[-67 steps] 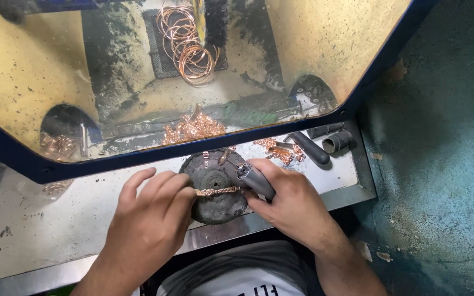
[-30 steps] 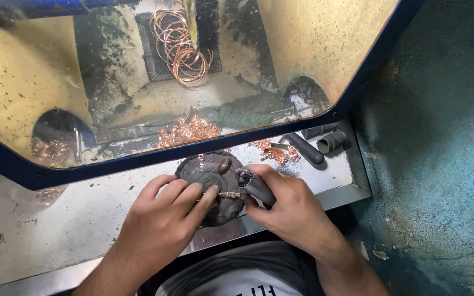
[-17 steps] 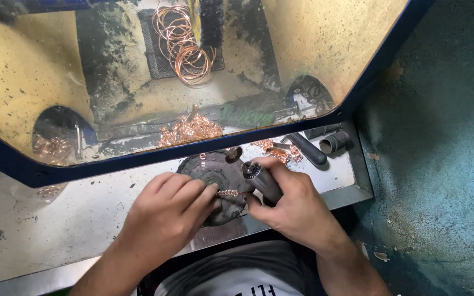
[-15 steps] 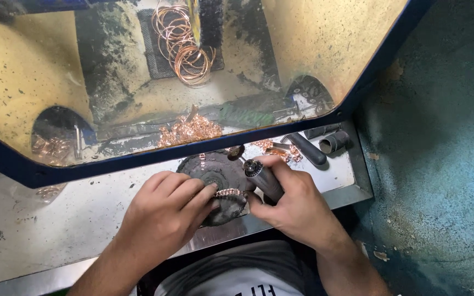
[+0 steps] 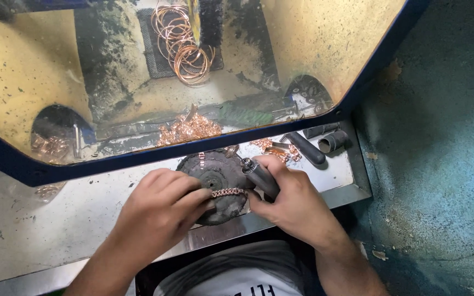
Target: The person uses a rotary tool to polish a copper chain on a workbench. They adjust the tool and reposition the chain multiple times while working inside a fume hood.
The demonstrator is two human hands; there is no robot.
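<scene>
Left hand (image 5: 157, 211) and right hand (image 5: 292, 200) pinched opposite ends of a copper-coloured chain bracelet (image 5: 227, 192), stretched across a round dark grimy block (image 5: 215, 183) on the scratched metal bench (image 5: 56, 225); the right also gripped a grey rotary handpiece (image 5: 259, 175). Beyond — two dark cylindrical tubes (image 5: 319, 145), loose copper scrap (image 5: 187, 130), hanging copper wire coils (image 5: 185, 46).

Left hand (image 5: 157, 211) pinching copper-coloured chain (image 5: 227, 192), pressing it across dark round block (image 5: 215, 183). Right hand (image 5: 289, 200) gripping rotary tool (image 5: 259, 175), tip pointing up beside block. Black tubes (image 5: 319, 145) lying on metal shelf (image 5: 83, 219); wire coils (image 5: 182, 46) hanging behind window.
</scene>
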